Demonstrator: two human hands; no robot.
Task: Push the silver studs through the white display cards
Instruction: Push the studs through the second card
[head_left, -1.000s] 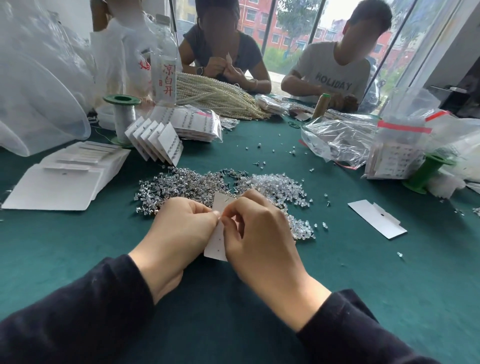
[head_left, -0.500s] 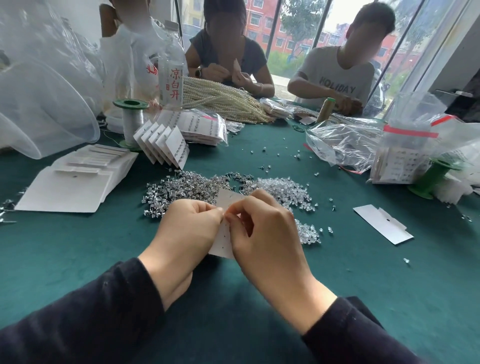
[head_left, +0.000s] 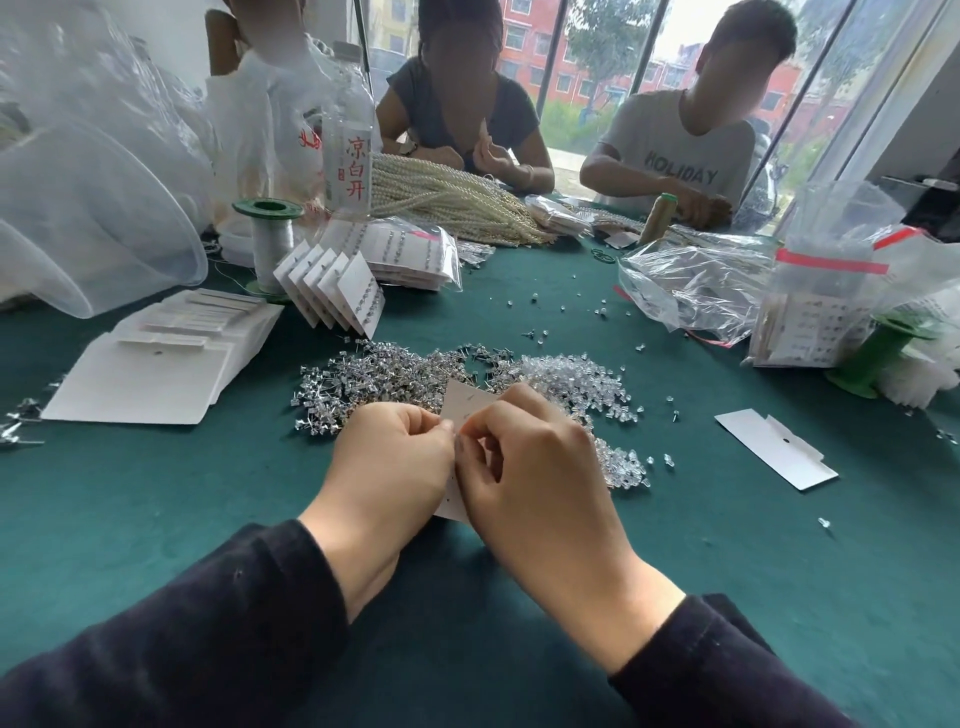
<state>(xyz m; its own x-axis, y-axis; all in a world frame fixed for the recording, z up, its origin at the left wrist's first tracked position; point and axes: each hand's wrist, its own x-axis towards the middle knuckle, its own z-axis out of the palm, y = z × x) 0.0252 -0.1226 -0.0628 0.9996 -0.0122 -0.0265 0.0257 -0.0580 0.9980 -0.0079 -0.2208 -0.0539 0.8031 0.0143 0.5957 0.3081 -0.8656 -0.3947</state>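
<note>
Both hands meet just above the green desk (head_left: 156, 493), fingers curled and fingertips pressed together on one white display card (head_left: 466, 402). The left hand (head_left: 395, 467) pinches the card's left edge between thumb and forefinger. The right hand (head_left: 530, 467) pinches it from the other side, its remaining fingers folded behind the card. The card stands tilted between them, its top corner showing above the knuckles. Whether a stud sits between the fingertips cannot be told. The heap of silver studs (head_left: 384, 379) lies on the desk just beyond the hands, beside a heap of clear backs (head_left: 571, 379). A stack of blank cards (head_left: 150, 364) lies to the left.
</note>
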